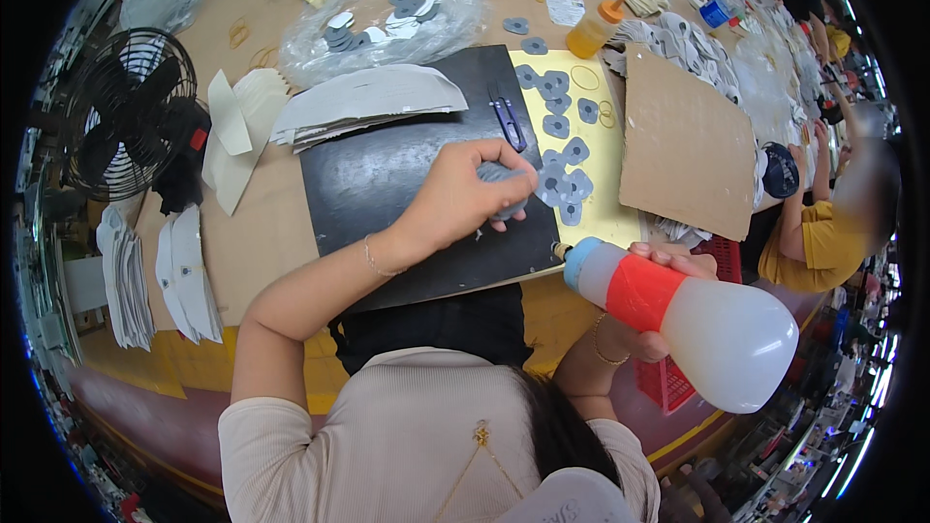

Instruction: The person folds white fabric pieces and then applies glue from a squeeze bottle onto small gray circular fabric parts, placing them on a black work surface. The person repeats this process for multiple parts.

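Observation:
My left hand (450, 196) is closed around a small stack of grey flat pieces (498, 174) over the black mat (378, 174). In my right hand (680, 260) is a translucent white squeeze bottle (731, 339) with a red band and light-blue collar, tilted on its side. Its nozzle (560, 251) points left, near the mat's lower right corner. Between and beyond my hands, several grey rounded pieces with dark centres (557, 179) lie on a yellow sheet (610, 208). Dark-handled thread snips (507, 121) rest on the mat, just past my left fingers.
Stacked white curved pieces (373, 102) overlap the mat's far edge. Beyond lies a clear plastic bag (383, 29) with more grey pieces. A black fan (126, 111) stands left; cardboard (683, 140) and an orange-capped bottle (593, 29) are right. A person in yellow (819, 247) sits far right.

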A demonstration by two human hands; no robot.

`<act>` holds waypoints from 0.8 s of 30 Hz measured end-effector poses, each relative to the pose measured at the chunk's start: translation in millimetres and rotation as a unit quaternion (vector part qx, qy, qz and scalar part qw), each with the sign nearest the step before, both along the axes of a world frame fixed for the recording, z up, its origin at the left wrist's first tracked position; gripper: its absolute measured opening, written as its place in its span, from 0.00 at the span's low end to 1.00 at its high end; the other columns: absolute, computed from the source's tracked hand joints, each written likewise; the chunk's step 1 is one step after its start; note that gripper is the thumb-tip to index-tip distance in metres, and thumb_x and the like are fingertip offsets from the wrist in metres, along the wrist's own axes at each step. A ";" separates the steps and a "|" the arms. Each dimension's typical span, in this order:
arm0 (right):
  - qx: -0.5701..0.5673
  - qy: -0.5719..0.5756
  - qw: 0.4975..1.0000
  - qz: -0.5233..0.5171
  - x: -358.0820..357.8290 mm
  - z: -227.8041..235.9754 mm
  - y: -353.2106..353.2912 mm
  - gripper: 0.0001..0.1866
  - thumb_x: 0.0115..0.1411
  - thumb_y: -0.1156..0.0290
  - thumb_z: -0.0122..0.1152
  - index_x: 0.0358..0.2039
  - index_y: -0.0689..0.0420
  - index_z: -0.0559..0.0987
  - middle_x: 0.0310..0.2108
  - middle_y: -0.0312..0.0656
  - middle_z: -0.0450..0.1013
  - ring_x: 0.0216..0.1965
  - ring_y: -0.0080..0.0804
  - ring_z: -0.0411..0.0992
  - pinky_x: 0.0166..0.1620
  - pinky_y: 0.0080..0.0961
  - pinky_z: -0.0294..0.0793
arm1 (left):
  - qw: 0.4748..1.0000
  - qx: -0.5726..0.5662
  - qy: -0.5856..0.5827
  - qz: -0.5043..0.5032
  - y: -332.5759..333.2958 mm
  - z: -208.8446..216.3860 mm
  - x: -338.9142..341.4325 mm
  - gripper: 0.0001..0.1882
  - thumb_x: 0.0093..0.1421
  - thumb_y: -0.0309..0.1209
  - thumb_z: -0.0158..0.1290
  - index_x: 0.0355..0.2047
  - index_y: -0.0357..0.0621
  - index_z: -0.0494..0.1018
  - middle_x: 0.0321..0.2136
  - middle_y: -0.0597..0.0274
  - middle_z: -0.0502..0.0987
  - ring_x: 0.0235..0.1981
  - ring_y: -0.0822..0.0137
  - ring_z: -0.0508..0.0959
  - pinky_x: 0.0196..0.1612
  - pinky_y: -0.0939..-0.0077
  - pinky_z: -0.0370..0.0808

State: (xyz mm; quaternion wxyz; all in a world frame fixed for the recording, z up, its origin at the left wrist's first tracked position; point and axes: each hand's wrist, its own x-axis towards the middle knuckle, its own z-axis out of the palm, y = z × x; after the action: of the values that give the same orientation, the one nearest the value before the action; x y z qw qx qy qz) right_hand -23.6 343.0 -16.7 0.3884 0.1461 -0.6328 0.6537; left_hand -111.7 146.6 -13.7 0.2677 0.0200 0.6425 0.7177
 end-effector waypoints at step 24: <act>-0.075 -0.043 0.995 -0.046 12.9 -3.7 29.4 0.46 0.39 0.36 0.68 0.40 0.69 0.68 0.33 0.45 0.66 0.34 0.37 0.72 0.39 0.29 0.77 | 0.966 0.109 -0.212 -0.097 32.4 -28.8 -85.2 0.12 0.58 0.29 0.54 0.40 0.36 0.70 0.36 0.59 0.75 0.34 0.69 0.79 0.33 0.76 0.83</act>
State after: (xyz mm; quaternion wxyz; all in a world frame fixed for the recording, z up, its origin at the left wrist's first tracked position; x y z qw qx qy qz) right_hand -10.6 372.4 -20.4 0.4002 0.0591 -0.6041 0.6866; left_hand -196.9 179.0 -42.5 0.4624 -0.0412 0.4841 0.7417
